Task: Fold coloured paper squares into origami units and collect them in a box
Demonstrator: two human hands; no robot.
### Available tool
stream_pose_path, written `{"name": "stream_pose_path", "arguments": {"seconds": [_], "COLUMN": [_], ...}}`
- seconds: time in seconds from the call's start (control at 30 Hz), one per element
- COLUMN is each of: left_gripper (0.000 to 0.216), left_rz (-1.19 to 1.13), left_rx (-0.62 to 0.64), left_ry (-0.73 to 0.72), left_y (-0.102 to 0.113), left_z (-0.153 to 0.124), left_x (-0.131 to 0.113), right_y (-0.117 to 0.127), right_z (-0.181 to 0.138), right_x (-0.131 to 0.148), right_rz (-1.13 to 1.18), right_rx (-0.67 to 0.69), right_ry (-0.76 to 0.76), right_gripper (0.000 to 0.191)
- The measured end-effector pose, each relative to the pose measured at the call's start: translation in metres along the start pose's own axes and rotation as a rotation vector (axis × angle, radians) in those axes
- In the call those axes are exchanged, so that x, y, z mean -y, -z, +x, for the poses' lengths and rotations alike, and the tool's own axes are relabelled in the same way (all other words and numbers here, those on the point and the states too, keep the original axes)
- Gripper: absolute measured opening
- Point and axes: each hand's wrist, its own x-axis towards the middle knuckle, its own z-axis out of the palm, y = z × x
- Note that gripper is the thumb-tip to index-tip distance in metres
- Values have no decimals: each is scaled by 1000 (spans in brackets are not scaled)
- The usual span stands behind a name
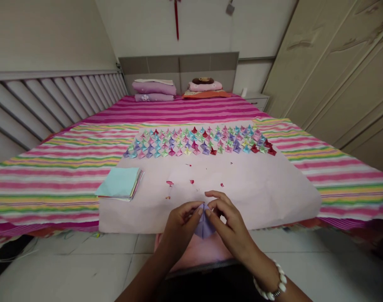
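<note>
A small folded piece of purple paper (203,228), kite-shaped with a crease down its middle, is held between my two hands over the near edge of the bed. My left hand (183,220) pinches its upper left side between thumb and fingers. On the opposite side, the thumb and index finger of my right hand (225,218) grip the paper too, while another finger sticks out. Left of my hands lies a stack of square coloured paper (118,182), light blue on top. Rows of small folded paper pieces (196,146) in many colours stand farther back.
A pale sheet (257,193) covers the near part of the striped bed (46,167), with small printed marks on it. Folded bedding (155,89) sits by the headboard (147,67). A slatted rail (56,92) runs along the left; a wardrobe (345,71) stands at right.
</note>
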Motion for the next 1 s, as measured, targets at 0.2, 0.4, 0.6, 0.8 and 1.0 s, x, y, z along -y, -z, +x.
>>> {"name": "stream_pose_path", "arguments": {"seconds": [0.2, 0.4, 0.6, 0.8, 1.0], "left_gripper": [19, 13, 11, 15, 16], "left_rz": [-3, 58, 138, 273, 230], "left_rx": [-65, -116, -143, -172, -126], "left_ry": [47, 15, -17, -68, -43], "left_y": [-1, -2, -3, -3, -2], "left_z": [3, 2, 1, 0, -2], "left_x": [1, 4, 7, 8, 8], "right_y": [-2, -9, -13, -9, -6], "right_z": [0, -3, -6, -5, -3], "right_x": [3, 0, 0, 1, 3], "right_rz": [-35, -31, 17, 23, -6], "right_rx": [86, -54, -70, -36, -26], "right_ry": [77, 33, 30, 55, 58], "right_gripper": [13, 7, 9, 15, 16]}}
